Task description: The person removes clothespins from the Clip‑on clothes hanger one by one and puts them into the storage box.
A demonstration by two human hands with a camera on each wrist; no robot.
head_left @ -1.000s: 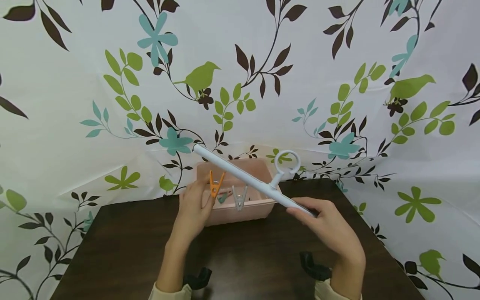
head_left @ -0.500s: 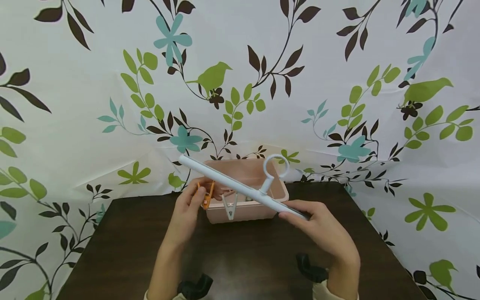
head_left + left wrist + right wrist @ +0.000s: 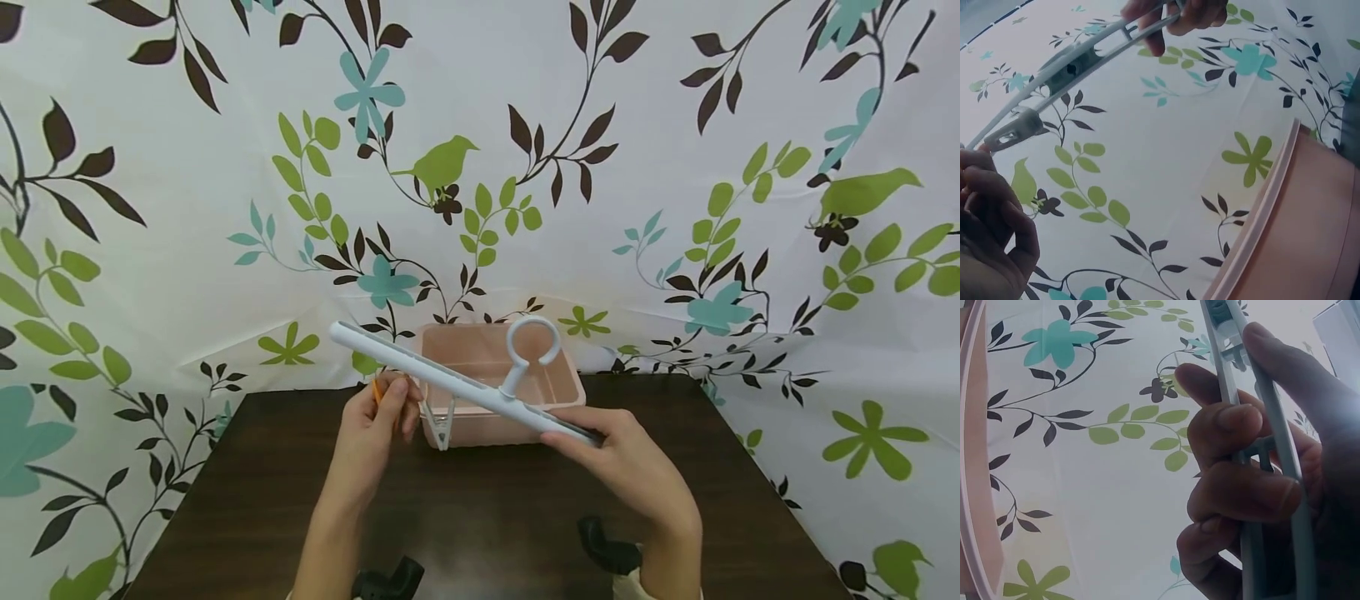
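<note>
A pale blue hanger bar [image 3: 420, 364] with a round hook slants above the pink basket [image 3: 487, 427], its left end higher. My right hand [image 3: 630, 460] grips the bar's lower right end; the right wrist view shows its fingers curled round the two rails [image 3: 1291, 464]. Just below the bar's left part, my left hand [image 3: 367, 433] pinches an orange clip [image 3: 377, 392], mostly covered by the fingers. A clear grey clip [image 3: 442, 431] hangs from the bar beside that hand. In the left wrist view this clip [image 3: 1016, 130] is near the curled left fingers [image 3: 1021, 231].
The basket stands at the back of the dark table [image 3: 480, 508], in front of a leaf-patterned sheet [image 3: 480, 108]. Black straps [image 3: 393, 579] are at both wrists.
My left hand has drawn the orange clip from over the basket toward the left, under the bar. The bar, hook and grey clip have shifted left and slightly down with my right hand.
</note>
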